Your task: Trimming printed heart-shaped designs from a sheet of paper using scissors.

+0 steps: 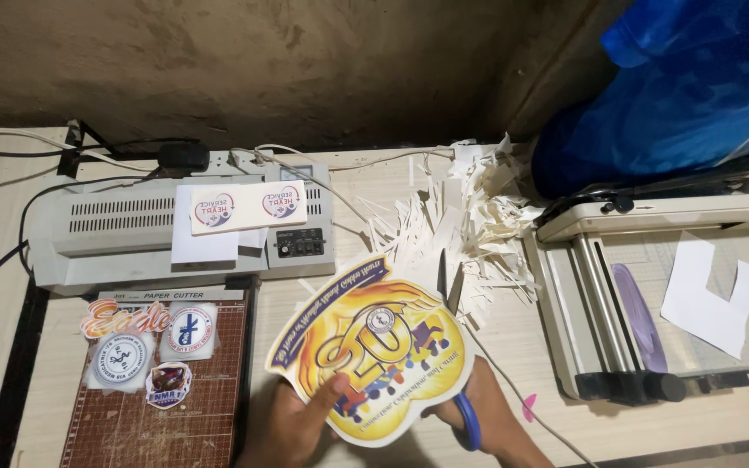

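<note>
The left hand (301, 420) gripped the lower left edge of a printed cutout (370, 347), thumb pressed on its face and fingers hidden underneath. The right hand (487, 416) was closed around the blue handles of scissors (454, 334), whose open blades pointed up and away along the cutout's right edge.

The cutout was held just above the table (513, 347), in the middle of the view near its lower edge, between a brown cutter board (158, 416) on the left and a white trimmer (652, 295) on the right. It was a glossy sheet with a wavy, rounded outline, mostly yellow and orange, with a dark purple ribbon band curving along its upper left edge. Large yellow figures filled the centre, a small round white emblem sat above them, and red, blue and purple shapes were scattered below. It lay turned at an angle, its print tilted towards the left.

Behind the blades a heap of white paper strips (470, 217) spread over the table. A grey laminator (175, 230) stood at the back left with a strip of stickers (240, 206) on top. More stickers (149, 342) lay on the upper end of the cutter board. A cut white sheet (708, 299) rested on the trimmer bed, and a blue bag (669, 95) stood behind it.
</note>
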